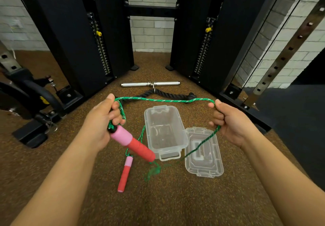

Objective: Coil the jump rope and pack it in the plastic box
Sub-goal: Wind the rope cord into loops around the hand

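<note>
Up front, the left hand (pixel 103 120) has its grip clenched around the green jump rope (pixel 158 100) just above one pink-and-red handle (pixel 133 144), which hangs slanting down from the fist over the floor. From that fist the rope runs level across to the right hand (pixel 230 120), whose fingers are curled closed on it too, so a taut span stretches between the two hands above the clear plastic box (pixel 164 132). Below the right hand the rope drops across the box's lid (pixel 204 152), which lies flat on the floor just beside the box, and ends in a loose green tangle, somewhat blurred, near the box's front latch. The second handle (pixel 125 174) lies on the brown speckled floor (pixel 158 204), apart from the box. The box stands open and holds nothing of the rope. Beyond it lie a black rope attachment (pixel 168 94) and a metal bar (pixel 150 84), between black machine columns (pixel 70 32).
</note>
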A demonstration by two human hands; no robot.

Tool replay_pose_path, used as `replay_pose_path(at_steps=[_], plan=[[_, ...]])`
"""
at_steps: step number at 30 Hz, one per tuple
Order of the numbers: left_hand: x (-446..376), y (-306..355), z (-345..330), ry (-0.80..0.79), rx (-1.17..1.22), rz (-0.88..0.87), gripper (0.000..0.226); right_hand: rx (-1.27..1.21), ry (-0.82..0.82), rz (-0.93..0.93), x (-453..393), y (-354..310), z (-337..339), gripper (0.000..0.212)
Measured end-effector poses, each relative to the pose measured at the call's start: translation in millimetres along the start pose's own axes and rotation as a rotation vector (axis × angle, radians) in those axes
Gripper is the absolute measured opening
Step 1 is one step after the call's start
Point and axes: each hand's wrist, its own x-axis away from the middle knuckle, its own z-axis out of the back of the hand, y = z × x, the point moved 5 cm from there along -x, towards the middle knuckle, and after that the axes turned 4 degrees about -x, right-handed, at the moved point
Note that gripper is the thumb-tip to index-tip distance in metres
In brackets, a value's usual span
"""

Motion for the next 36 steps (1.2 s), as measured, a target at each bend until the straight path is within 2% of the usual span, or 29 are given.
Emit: replay_pose_path(at_steps=[4,7,9,11,13,15,16,19,21,23,26,29,32,36], plan=[[0,3,3,0.023,0.039,-0.009,0.038,0.246,0.084,0.081,0,-5,10,0.021],[1,1,2,0.057,-0.001,-0.009,0.038,0.754,0.220,0.232,5,-12,15,0.010],[1,-1,-3,0.057,-0.017,-0.006,0.038,0.958,0.281,0.294,8,-12,12,0.007],[2,-3,-11,0.020,-0.034,0.007,0.038,1.053,0.279,0.268,7,-6,7,0.008],[7,-7,-26,-0.074,-0.105,0.035,0.038,1.159,0.192,0.228,5,5,-4,0.021],[15,-15,-46,-0.203,-0.221,0.054,0.037,1.138,0.017,0.237,8,16,-26,0.041],[19,-19,-57,-0.263,-0.283,0.058,0.037,1.043,-0.089,0.242,13,20,-42,0.046],[27,-28,-76,-0.378,-0.361,0.090,0.037,0.672,-0.434,0.211,28,33,-85,0.044],[28,-29,-78,-0.386,-0.324,0.121,0.037,0.583,-0.531,0.195,30,40,-94,0.033],[28,-27,-74,-0.358,-0.248,0.148,0.036,0.594,-0.491,0.202,28,38,-92,0.023],[28,-24,-65,-0.316,-0.202,0.143,0.031,0.514,-0.310,0.209,20,30,-76,0.021],[29,-23,-65,-0.363,-0.168,0.157,0.030,0.532,-0.182,0.271,12,31,-70,0.019],[30,-19,-70,-0.421,-0.032,0.178,0.031,0.645,-0.215,0.237,11,47,-78,0.023],[27,-15,-72,-0.403,0.153,0.177,0.038,1.091,-0.351,0.355,23,58,-89,0.026]])
